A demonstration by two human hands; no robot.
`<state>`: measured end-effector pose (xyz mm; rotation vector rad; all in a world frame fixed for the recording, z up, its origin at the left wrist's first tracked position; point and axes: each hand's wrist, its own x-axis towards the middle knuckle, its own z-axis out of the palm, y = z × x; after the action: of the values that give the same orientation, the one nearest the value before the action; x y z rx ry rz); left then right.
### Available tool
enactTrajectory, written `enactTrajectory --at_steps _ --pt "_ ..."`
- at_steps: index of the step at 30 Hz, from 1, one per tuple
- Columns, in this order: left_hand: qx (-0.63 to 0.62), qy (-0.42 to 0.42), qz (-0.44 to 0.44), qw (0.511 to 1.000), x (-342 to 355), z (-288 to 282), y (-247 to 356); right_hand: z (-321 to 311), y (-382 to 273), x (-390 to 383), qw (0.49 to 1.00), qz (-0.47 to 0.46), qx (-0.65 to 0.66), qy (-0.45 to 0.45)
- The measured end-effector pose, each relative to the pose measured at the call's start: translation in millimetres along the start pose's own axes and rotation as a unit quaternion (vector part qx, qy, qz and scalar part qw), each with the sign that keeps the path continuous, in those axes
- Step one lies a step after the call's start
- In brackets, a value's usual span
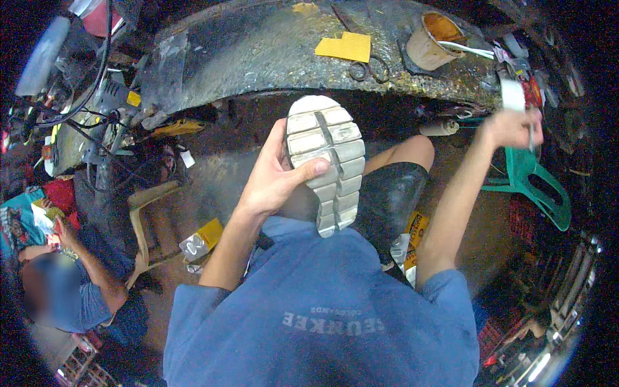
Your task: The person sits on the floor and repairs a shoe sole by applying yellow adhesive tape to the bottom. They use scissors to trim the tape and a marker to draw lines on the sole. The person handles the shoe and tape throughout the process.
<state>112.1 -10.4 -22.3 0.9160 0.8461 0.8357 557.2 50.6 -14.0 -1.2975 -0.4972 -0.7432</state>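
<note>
A white and light-grey shoe sole is held up in front of my chest, its treaded face showing and its wide end toward the bench. My left hand is closed on it, thumb across the tread and fingers behind the left edge. Whether an upper is attached on the far side is hidden. Out to the right, my raised right hand is blurred, its fingers closed around something thin. A pale, smeared shape shows just above that hand; I cannot tell whether it is part of what is held.
On the worn workbench lie scissors, a yellow piece and a stained bucket with a white stick-like thing. A green plastic chair stands at right. Another person sits at left, near a beige chair frame.
</note>
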Motion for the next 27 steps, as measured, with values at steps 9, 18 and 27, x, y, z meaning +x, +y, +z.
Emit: enactTrajectory --at_steps 9,18,27 --pt "-0.033 -0.047 -0.031 0.998 7.8 1.3 -3.8 -144.4 -85.1 -60.0 0.948 0.263 0.033 -0.174" --pt "-0.08 -0.116 -0.046 0.989 15.7 -8.5 -2.2 -152.3 -111.3 -146.8 0.807 0.517 0.121 -0.259" --pt "-0.099 -0.117 -0.07 0.986 14.7 -10.9 -0.1 -151.7 -110.6 -131.6 0.804 0.522 0.137 -0.248"
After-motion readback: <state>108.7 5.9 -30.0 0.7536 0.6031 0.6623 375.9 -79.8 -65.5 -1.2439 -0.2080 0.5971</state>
